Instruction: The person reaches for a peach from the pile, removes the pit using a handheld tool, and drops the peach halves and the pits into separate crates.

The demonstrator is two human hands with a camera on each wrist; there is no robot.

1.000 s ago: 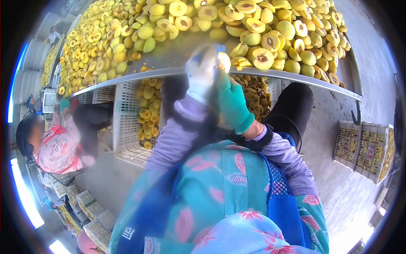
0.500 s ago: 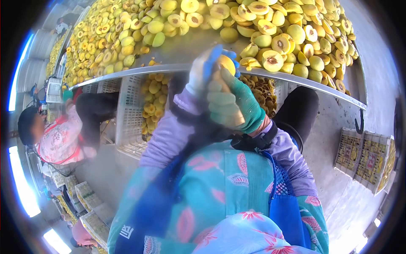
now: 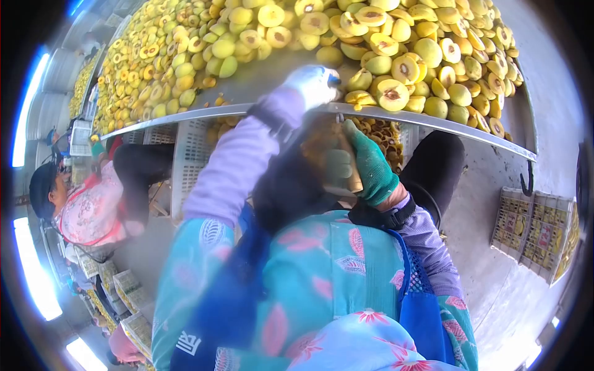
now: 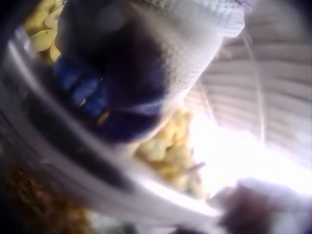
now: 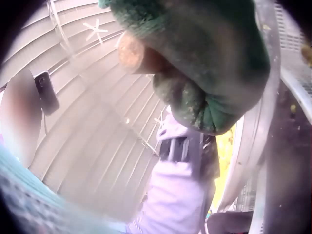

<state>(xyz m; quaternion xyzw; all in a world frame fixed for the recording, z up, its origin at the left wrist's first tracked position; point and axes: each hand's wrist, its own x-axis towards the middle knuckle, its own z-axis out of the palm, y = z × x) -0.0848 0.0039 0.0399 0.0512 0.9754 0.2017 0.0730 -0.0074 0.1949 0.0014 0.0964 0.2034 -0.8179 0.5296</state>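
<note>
My left hand (image 3: 314, 85), in a white glove with blue fingers, is over the metal table's front edge (image 3: 247, 106), just left of cut yellow fruit (image 3: 393, 94). In the left wrist view the blue fingers (image 4: 85, 90) are curled above the rim; whether they hold anything is hidden. My right hand (image 3: 371, 164), in a green glove, grips a wooden handle (image 3: 354, 176) below the edge. Out of the green fist in the right wrist view sticks the handle's round end (image 5: 131, 53).
Under the table, a crate of brown fruit pieces (image 3: 387, 139) stands between my knees, with a white crate (image 3: 192, 154) to its left. Crates of fruit (image 3: 535, 232) stand on the floor at right. Another person (image 3: 86, 207) sits at left.
My left hand has parted from my right and moved forward to the table edge; the fruit earlier between the hands no longer shows there. The right hand stays low with the handle.
</note>
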